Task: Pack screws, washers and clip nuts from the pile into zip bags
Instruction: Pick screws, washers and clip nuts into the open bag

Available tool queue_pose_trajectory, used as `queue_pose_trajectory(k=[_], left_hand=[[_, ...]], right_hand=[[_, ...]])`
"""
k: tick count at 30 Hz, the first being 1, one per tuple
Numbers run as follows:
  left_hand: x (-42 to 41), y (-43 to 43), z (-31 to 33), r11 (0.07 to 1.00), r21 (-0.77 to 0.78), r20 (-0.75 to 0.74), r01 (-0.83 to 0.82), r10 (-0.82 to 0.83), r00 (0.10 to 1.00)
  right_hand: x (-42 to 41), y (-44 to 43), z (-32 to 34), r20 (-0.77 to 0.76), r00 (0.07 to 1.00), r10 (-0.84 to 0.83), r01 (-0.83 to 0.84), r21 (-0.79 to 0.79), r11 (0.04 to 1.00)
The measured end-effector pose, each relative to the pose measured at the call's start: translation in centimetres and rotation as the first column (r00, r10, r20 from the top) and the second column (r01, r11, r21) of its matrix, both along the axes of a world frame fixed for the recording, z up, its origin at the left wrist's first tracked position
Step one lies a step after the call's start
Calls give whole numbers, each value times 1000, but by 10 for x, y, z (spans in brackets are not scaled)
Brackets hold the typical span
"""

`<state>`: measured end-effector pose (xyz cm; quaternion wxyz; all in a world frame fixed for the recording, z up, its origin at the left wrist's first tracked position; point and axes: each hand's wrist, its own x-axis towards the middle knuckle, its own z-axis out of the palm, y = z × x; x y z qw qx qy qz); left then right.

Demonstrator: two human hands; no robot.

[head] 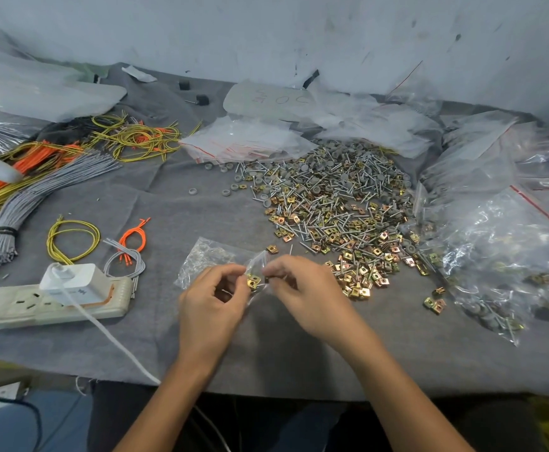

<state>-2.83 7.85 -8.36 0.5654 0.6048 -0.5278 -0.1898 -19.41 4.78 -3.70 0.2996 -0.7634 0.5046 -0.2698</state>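
Zip bag [256, 261] sits between your two hands, lifted just off the grey cloth [266, 347] at the near middle of the table. Your left hand [211, 301] has its fingers curled in, with thumb and forefinger closed tight on the bag's left edge. Your right hand [305, 288] is curled the same way and pinches the opposite edge, so the two grips nearly meet. Whether your right fingers also hold a loose part, I cannot tell. A few brass-coloured clip nuts [253, 282] show through the plastic, just below your left thumb.

The pile [332, 203] lies beyond your right hand, well spread: screws [338, 171] and grey washers [302, 168] toward the far side, more clip nuts along the near edge. A second clear bag [204, 256] lies flat on the cloth just behind your left hand. A stack of empty bags [240, 141] rests at the pile's far left corner, and large clear bags [495, 256] holding hardware lie to the right. Off to your left are a power strip [12, 308] with a white charger [74, 283] plugged in, and bundles of grey wires [54, 187].
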Motion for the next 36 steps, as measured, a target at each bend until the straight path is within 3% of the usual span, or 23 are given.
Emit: queue_pose_trajectory(k=[6,10,15,19,21,24,27,32,36], left_hand=[[0,2,0,997,-77,36,12,-9,999],[1,5,-1,987,-158,70,5,6,998],[5,3,-7,988,-154,57,-11,20,998],[3,2,-5,991,-128,42,-33,39,998],[2,3,-4,991,-135,53,-24,31,998],[-1,6,-3,984,-180,160,15,14,987],[-3,8,-2,977,-212,183,15,24,983],[-3,9,-2,976,-216,150,6,28,988],[-2,5,0,991,-111,40,-74,79,996]], right_hand=[[27,-4,-9,-21,999,-29,28,-37,999],[32,-2,-11,-164,985,-47,32,-92,995],[25,11,-10,82,989,122,-122,-3,993],[-9,8,0,108,992,61,-56,-49,997],[-37,0,5,-1,1000,-29,29,-83,996],[-81,-12,10,-292,944,-156,127,-117,985],[-104,-15,10,-454,878,-152,147,-47,988],[-102,-13,2,-458,880,-126,128,-29,991],[-96,-12,-1,-452,883,-126,128,-25,991]])
